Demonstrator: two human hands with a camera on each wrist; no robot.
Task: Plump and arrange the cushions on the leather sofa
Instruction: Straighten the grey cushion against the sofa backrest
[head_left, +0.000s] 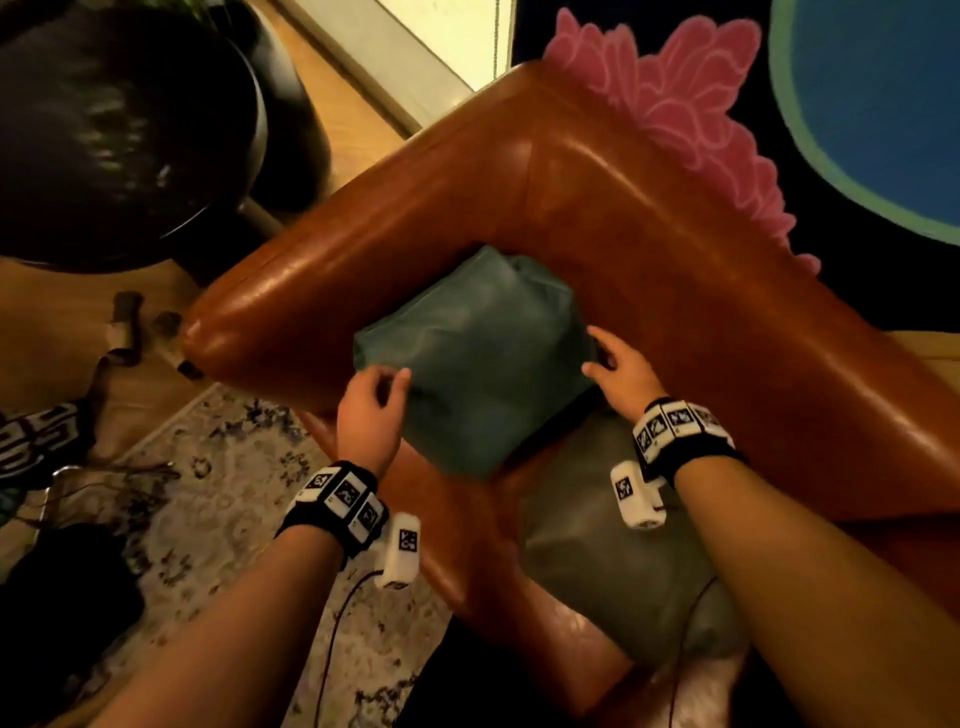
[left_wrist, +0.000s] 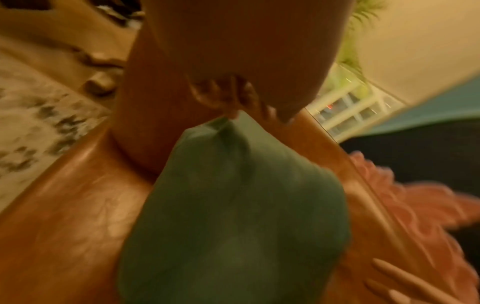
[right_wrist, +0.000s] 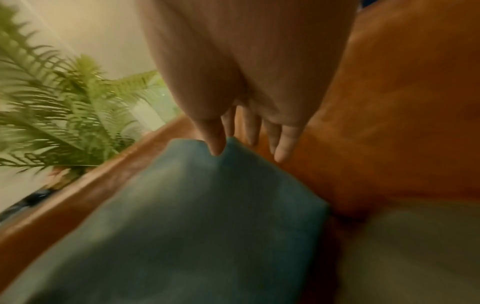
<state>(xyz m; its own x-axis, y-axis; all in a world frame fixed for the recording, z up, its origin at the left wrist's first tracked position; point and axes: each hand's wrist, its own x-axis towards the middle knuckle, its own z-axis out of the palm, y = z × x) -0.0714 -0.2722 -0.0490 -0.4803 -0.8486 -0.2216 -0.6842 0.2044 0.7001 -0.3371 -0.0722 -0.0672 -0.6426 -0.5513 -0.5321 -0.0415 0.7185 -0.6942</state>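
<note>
A teal cushion (head_left: 478, 364) (left_wrist: 233, 216) (right_wrist: 182, 226) leans in the corner of the brown leather sofa (head_left: 649, 234) (left_wrist: 64, 226) (right_wrist: 402, 123), between armrest and backrest. My left hand (head_left: 379, 384) (left_wrist: 228, 98) pinches its left corner with curled fingers. At the cushion's right corner is my right hand (head_left: 602, 358) (right_wrist: 246, 135); its fingers are straight, the thumb presses into the fabric and the other fingers lie behind the corner. A grey-green cushion (head_left: 597, 561) (right_wrist: 415, 246) lies flat on the seat under my right forearm.
A large dark plant pot (head_left: 104, 130) stands past the armrest, with fern fronds (right_wrist: 64, 113) above it. A patterned rug (head_left: 218, 493) and small clutter (head_left: 124, 332) cover the floor on the left. A pink flower shape (head_left: 691, 88) shows behind the backrest.
</note>
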